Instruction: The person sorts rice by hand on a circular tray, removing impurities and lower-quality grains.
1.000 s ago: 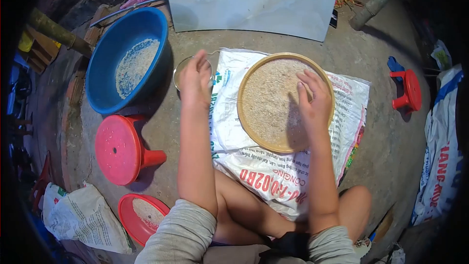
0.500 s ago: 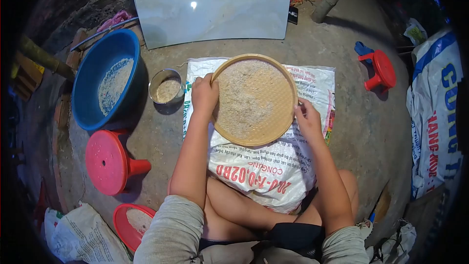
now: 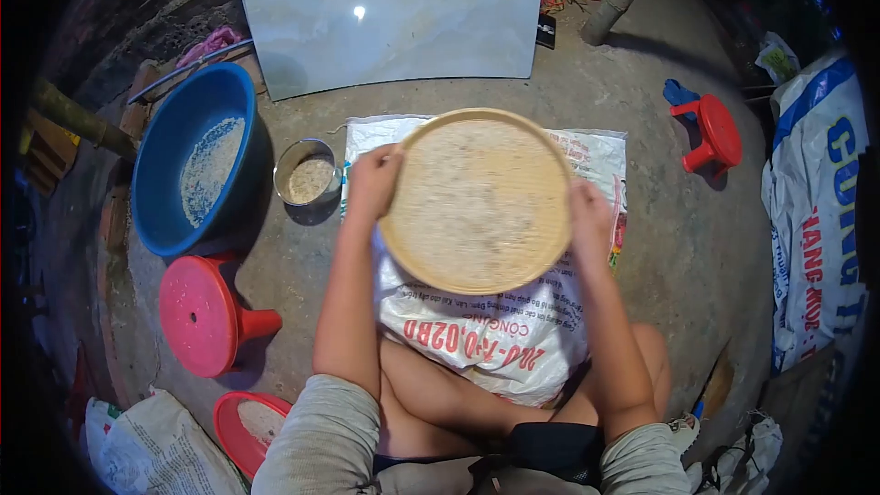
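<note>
A round woven tray [image 3: 477, 286] is held level between my two hands, with blurred pale grain [image 3: 467, 192] spread over it. My left hand [image 3: 377, 181] is closed on the tray's left rim. On the right rim my right hand [image 3: 591, 214] is closed too, somewhat smeared by motion. Beneath the tray a white printed sack [image 3: 458, 325] lies over the ground and my crossed legs. A metal pot [image 3: 307, 172] holding grain stands left of the sack.
At the left are a blue basin [image 3: 197, 160] with grain, a pink-red stool [image 3: 197, 315] and a red bowl [image 3: 252, 426]. A pale panel [image 3: 390, 18] stands ahead. A red stool [image 3: 713, 135] and a large sack [image 3: 816, 211] are at the right.
The tray looks larger, apparently raised towards the camera, and sits slightly lower in view. Its grain has blurred. Both hands have moved with it, and the right fingers now close on the rim.
</note>
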A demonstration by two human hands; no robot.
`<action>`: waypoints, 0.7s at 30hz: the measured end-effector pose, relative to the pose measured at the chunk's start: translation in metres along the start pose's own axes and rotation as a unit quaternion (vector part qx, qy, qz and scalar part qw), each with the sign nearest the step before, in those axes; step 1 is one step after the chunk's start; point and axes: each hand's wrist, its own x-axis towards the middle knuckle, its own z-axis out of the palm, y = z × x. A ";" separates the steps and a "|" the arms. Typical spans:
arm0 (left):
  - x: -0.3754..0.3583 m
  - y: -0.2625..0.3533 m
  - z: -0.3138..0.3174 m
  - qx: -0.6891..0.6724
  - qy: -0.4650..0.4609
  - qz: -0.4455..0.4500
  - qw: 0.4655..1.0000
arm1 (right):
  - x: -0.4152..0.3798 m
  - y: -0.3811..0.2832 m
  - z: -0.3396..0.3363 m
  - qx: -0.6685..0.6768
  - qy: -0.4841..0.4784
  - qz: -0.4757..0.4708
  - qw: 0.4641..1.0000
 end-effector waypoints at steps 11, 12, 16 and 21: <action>-0.027 0.025 0.034 -0.028 -0.038 0.001 0.999 | 0.036 0.052 -0.037 0.068 -0.026 0.020 0.997; -0.020 0.016 0.029 -0.045 -0.052 -0.028 0.997 | 0.035 0.059 -0.037 0.024 -0.022 0.000 0.999; -0.012 0.011 0.002 0.055 0.004 -0.028 0.998 | 0.008 0.015 0.003 -0.242 -0.013 -0.106 0.964; -0.021 0.043 -0.032 0.037 -0.064 -0.074 0.995 | 0.019 0.011 -0.001 -0.210 -0.017 -0.086 0.974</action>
